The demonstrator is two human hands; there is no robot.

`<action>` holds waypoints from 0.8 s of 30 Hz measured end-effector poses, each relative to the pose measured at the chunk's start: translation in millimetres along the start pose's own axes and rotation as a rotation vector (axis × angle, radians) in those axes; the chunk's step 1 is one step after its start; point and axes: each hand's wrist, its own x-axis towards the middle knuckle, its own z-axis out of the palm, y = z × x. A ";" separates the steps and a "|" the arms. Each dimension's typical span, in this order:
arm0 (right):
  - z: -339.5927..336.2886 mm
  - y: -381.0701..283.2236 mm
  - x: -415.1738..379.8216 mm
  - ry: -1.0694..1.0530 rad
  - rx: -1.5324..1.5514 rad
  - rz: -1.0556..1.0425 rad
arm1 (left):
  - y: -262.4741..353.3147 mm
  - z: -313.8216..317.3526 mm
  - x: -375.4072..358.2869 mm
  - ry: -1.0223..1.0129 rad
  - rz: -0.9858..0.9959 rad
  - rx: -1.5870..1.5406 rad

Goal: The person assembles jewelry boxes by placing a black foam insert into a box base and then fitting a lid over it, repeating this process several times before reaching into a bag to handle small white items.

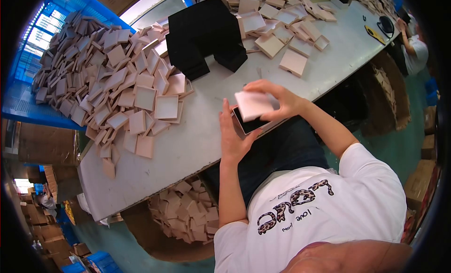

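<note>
My right hand grips a pale pink box lid, thumb on the near edge and fingers over the far one. The lid is tilted over a small box base with a black inside, and it covers part of that base. Around the base curves my left hand, its thumb at the near side and its fingers along the left side. Both pieces are above the front edge of the grey table. Beyond my hands stands a pile of black pieces.
A large heap of pale pink box parts spills from a blue crate at left. More box parts lie at the back. A yellow-handled tool rests far right. Under the table, a carton holds box parts. Another person sits at right.
</note>
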 end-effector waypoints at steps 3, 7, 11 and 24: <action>12.0 -6.6 6.1 -0.121 -0.135 -0.201 | -6.6 1.8 -0.2 -0.026 -0.068 -0.032; 22.6 -10.4 -1.6 -0.160 -0.489 -0.260 | -5.6 0.9 -2.7 -0.032 -0.099 0.027; 29.9 -14.0 -12.9 -0.166 -0.694 -0.221 | 20.5 -3.7 3.2 -0.007 0.080 0.224; -41.3 52.3 97.1 0.263 -0.702 -0.056 | -51.7 -127.2 38.0 0.437 -0.214 1.013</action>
